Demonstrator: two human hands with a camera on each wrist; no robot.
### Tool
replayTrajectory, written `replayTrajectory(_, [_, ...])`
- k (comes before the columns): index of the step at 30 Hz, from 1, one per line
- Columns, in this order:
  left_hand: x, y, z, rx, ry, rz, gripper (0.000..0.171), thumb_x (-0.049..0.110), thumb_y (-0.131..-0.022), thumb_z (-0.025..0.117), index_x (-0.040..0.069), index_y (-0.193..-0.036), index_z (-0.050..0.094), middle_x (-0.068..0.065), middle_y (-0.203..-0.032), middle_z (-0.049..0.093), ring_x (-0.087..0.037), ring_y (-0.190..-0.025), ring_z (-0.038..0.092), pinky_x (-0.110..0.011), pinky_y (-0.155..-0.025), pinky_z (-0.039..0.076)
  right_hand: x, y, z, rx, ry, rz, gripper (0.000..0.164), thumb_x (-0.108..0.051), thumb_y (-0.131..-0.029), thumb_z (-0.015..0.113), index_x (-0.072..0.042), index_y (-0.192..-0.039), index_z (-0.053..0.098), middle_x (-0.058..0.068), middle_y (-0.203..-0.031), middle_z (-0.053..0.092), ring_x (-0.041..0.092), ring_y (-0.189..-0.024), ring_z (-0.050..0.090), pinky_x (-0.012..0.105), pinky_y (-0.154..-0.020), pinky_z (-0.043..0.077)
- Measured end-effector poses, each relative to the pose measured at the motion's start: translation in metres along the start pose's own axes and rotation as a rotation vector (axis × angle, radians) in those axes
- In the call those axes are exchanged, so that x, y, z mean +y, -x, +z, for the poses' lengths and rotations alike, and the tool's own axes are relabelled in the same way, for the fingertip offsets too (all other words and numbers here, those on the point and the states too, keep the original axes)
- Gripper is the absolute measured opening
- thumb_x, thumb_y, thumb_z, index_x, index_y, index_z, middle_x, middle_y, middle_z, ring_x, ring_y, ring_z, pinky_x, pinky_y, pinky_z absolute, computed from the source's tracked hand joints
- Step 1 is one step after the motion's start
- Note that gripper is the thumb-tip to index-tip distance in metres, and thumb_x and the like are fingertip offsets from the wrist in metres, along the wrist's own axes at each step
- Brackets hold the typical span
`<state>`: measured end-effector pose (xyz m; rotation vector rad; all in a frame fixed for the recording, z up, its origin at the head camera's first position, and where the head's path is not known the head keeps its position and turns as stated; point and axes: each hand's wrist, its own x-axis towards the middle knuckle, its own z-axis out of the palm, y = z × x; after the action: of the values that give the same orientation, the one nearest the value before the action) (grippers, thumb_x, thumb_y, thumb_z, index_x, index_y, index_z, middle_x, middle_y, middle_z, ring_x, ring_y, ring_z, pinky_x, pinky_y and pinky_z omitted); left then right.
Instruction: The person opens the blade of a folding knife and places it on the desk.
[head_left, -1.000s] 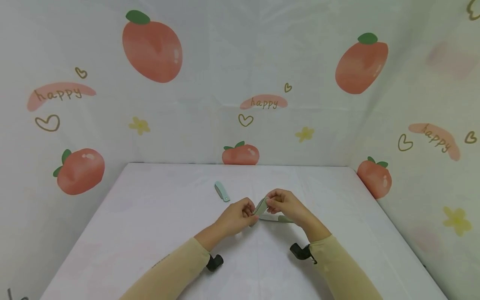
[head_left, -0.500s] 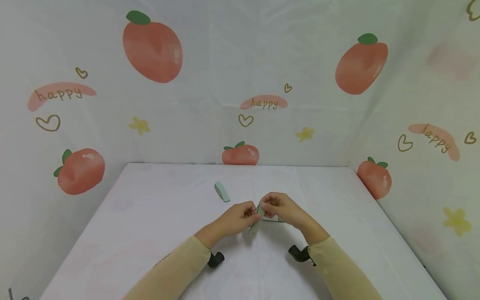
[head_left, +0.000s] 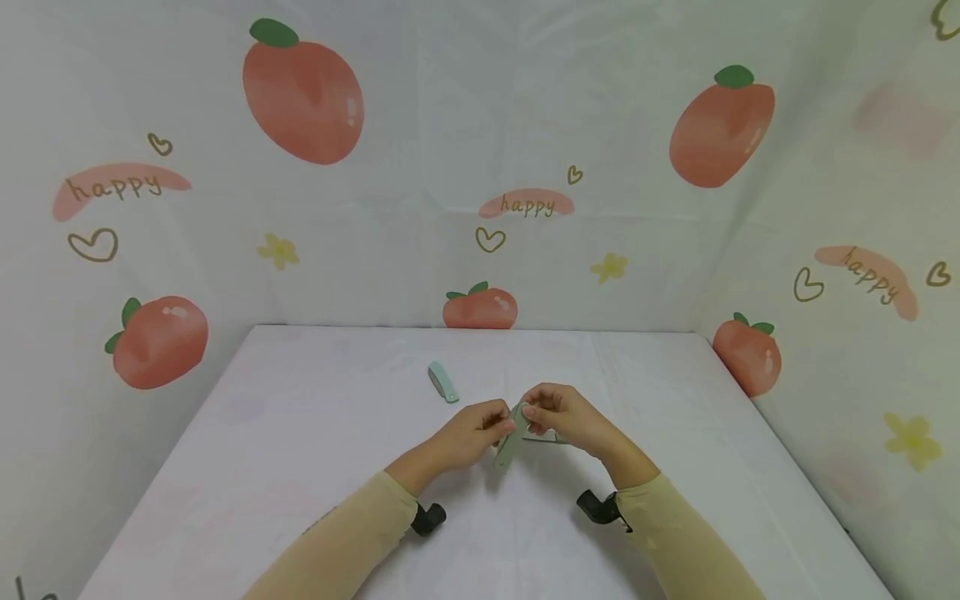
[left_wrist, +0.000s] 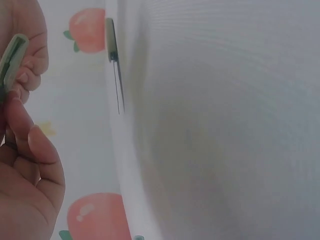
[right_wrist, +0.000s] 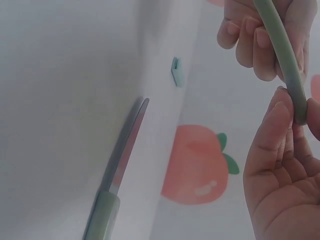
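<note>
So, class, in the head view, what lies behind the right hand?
A green-handled knife on the white table. Part of its blade shows; the right hand covers most of its handle.

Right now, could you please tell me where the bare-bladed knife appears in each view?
Head: the knife is near the centre, just right of the green piece, partly hidden by the right hand.
Left wrist: upper left, its handle above its blade.
Right wrist: mostly lower left, blade pointing up, handle cut off below.
Shared landmark: the green piece, held by that hand and the left hand.
</note>
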<state>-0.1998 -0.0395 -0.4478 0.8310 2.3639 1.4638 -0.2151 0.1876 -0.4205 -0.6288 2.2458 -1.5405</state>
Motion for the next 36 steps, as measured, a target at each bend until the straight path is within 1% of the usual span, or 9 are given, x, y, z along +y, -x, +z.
replayTrajectory(6, [-0.003,0.001,-0.002,0.058,-0.016,0.023,0.018,0.023,-0.106,0.051,0.013,-0.092,0.055,0.003,-0.077,0.054,-0.009,-0.07,0.049,-0.026,-0.063,0.042,-0.002,0.002,0.001,0.026,0.003,0.011,0.021,-0.014,-0.102,0.059,0.004,-0.112,0.062,0.006,-0.09,0.067,0.02,-0.08,0.062,0.035,-0.076,0.055])
replayTrajectory(11, [-0.004,0.002,-0.003,0.108,-0.038,0.038,0.015,0.02,-0.104,0.055,0.014,-0.09,0.055,0.006,-0.071,0.047,-0.006,-0.061,0.041,-0.024,-0.056,0.036,0.001,0.004,0.002,0.056,0.003,0.012,0.021,-0.013,-0.102,0.06,0.005,-0.113,0.061,0.011,-0.093,0.068,0.021,-0.081,0.063,0.033,-0.075,0.055])
replayTrajectory(15, [-0.006,0.001,-0.004,0.14,-0.056,0.05,0.013,0.02,-0.103,0.056,0.014,-0.091,0.056,0.007,-0.07,0.045,-0.006,-0.061,0.041,-0.024,-0.056,0.036,0.0,0.005,0.001,0.067,-0.004,0.009,0.022,-0.011,-0.102,0.059,0.008,-0.113,0.06,0.016,-0.096,0.068,0.021,-0.083,0.063,0.031,-0.075,0.055])
replayTrajectory(20, [-0.008,0.003,-0.006,0.188,-0.068,0.046,0.013,0.021,-0.104,0.056,0.015,-0.092,0.056,0.007,-0.072,0.048,-0.006,-0.063,0.042,-0.024,-0.058,0.037,-0.002,0.007,0.002,0.084,-0.007,0.019,0.022,-0.01,-0.101,0.06,0.008,-0.114,0.059,0.017,-0.096,0.068,0.021,-0.083,0.064,0.029,-0.075,0.054])
replayTrajectory(24, [-0.007,0.004,-0.009,0.234,-0.02,0.042,0.015,0.021,-0.105,0.053,0.012,-0.093,0.056,-0.002,-0.077,0.054,-0.009,-0.067,0.046,-0.025,-0.061,0.039,-0.001,0.007,0.002,0.115,-0.008,0.027,0.023,-0.01,-0.101,0.061,0.009,-0.113,0.059,0.014,-0.095,0.068,0.02,-0.084,0.064,0.03,-0.075,0.055])
replayTrajectory(28, [-0.008,0.004,-0.012,0.311,0.055,0.048,0.016,0.018,-0.105,0.052,0.008,-0.094,0.055,-0.012,-0.083,0.058,-0.013,-0.075,0.051,-0.026,-0.067,0.042,0.002,0.007,0.0,0.154,-0.04,0.034,0.023,-0.008,-0.1,0.061,0.01,-0.113,0.058,0.014,-0.096,0.068,0.02,-0.085,0.065,0.029,-0.076,0.055])
replayTrajectory(30, [-0.01,0.003,-0.013,0.365,0.085,0.046,0.015,0.018,-0.105,0.052,0.008,-0.095,0.054,-0.012,-0.086,0.059,-0.013,-0.079,0.054,-0.027,-0.071,0.045,0.002,0.007,0.0,0.166,-0.074,0.036,0.023,-0.008,-0.1,0.061,0.011,-0.113,0.057,0.016,-0.096,0.068,0.02,-0.086,0.065,0.028,-0.076,0.055])
replayTrajectory(32, [-0.011,0.002,-0.014,0.418,0.112,0.054,0.014,0.016,-0.106,0.051,0.007,-0.095,0.054,-0.01,-0.087,0.059,-0.014,-0.082,0.056,-0.029,-0.074,0.048,0.003,0.007,-0.001,0.181,-0.105,0.037,0.023,-0.007,-0.1,0.06,0.012,-0.113,0.056,0.019,-0.098,0.068,0.019,-0.087,0.066,0.027,-0.077,0.055])
replayTrajectory(36, [-0.013,0.0,-0.014,0.513,0.209,0.065,0.014,0.013,-0.106,0.05,0.003,-0.097,0.053,-0.007,-0.091,0.058,-0.014,-0.087,0.059,-0.033,-0.082,0.051,0.005,0.007,0.0,0.219,-0.159,0.028,0.025,-0.009,-0.101,0.059,0.012,-0.115,0.055,0.021,-0.1,0.07,0.016,-0.087,0.066,0.026,-0.078,0.055])
